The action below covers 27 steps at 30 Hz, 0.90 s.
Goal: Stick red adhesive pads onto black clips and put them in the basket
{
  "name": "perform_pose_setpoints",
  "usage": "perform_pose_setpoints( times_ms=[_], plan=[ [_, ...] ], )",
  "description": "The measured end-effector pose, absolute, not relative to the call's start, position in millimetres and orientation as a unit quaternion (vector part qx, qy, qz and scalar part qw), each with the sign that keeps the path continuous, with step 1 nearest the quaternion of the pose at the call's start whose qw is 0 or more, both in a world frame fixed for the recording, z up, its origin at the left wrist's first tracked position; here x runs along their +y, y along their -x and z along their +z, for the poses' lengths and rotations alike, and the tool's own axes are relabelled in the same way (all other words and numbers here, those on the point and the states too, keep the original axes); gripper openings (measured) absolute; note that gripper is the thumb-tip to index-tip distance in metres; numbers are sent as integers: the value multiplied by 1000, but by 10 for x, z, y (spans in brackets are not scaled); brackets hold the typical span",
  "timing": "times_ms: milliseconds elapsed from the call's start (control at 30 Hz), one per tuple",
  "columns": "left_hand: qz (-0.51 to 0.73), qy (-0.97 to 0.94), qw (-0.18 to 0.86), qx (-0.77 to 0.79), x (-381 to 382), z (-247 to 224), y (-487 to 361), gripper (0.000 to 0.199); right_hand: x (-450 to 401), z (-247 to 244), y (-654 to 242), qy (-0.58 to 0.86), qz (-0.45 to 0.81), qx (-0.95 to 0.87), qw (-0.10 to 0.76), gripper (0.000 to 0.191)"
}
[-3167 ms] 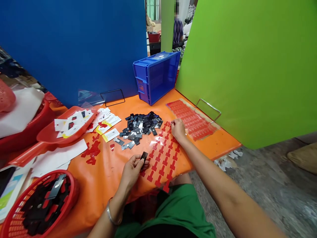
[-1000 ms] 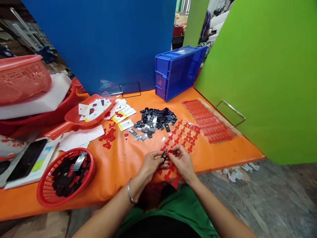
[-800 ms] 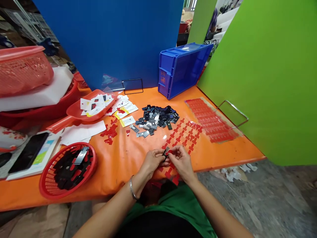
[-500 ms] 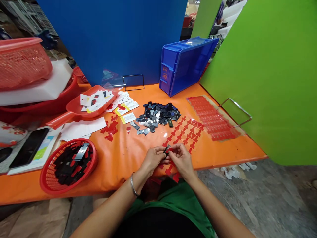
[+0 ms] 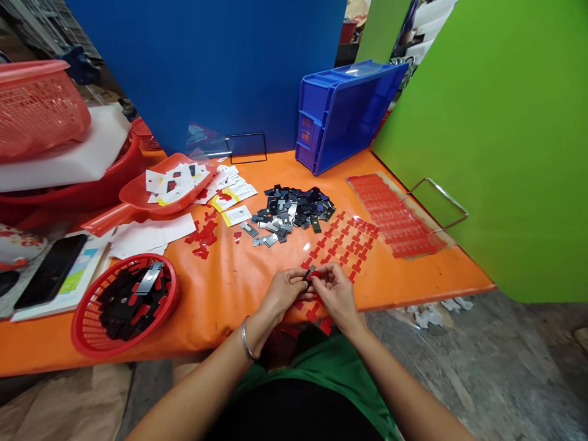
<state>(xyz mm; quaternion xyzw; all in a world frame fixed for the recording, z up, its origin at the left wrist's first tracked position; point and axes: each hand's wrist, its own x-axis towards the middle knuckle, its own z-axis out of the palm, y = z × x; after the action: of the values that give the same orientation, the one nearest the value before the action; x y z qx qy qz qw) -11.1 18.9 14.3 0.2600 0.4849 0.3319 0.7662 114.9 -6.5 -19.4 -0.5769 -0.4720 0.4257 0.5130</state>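
Near the table's front edge, my left hand (image 5: 285,290) is closed on a small dark flat piece (image 5: 309,274). My right hand (image 5: 336,293) meets it from the right, pinching a bit of red sticker (image 5: 315,275) against the piece; the fingers hide part of it. Rows of red T-shaped stickers (image 5: 353,246) lie on the orange table beyond and beneath my hands. Farther off is a heap of dark flat pieces (image 5: 298,207). At the left, a red basket (image 5: 79,327) holds more dark pieces, some with red on them.
A red scoop (image 5: 133,190) with white cards lies at the left, near loose red bits (image 5: 202,236). A phone (image 5: 50,272) rests on papers. A blue crate (image 5: 307,122) stands on its side at the back. A sheet of red stickers (image 5: 395,217) lies by the green panel (image 5: 514,153).
The view has shifted slightly. Both hands stay together at the same spot, and the dark piece is tilted a little differently between the fingers.
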Motion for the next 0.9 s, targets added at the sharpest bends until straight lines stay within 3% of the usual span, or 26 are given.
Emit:
perform_pose_setpoints(
  times_ms=[600,767,900],
  plan=[
    [368,-265,731,509,148,68,29,8,-128,-102,-1122,587,388,-513,491,13],
    [375,-265,732,503,137,61,28,3,-125,-106,-1140,610,269,-545,508,12],
    [370,-265,735,503,138,85,35,4,-64,-96,-1166,622,260,-537,507,14]
  ],
)
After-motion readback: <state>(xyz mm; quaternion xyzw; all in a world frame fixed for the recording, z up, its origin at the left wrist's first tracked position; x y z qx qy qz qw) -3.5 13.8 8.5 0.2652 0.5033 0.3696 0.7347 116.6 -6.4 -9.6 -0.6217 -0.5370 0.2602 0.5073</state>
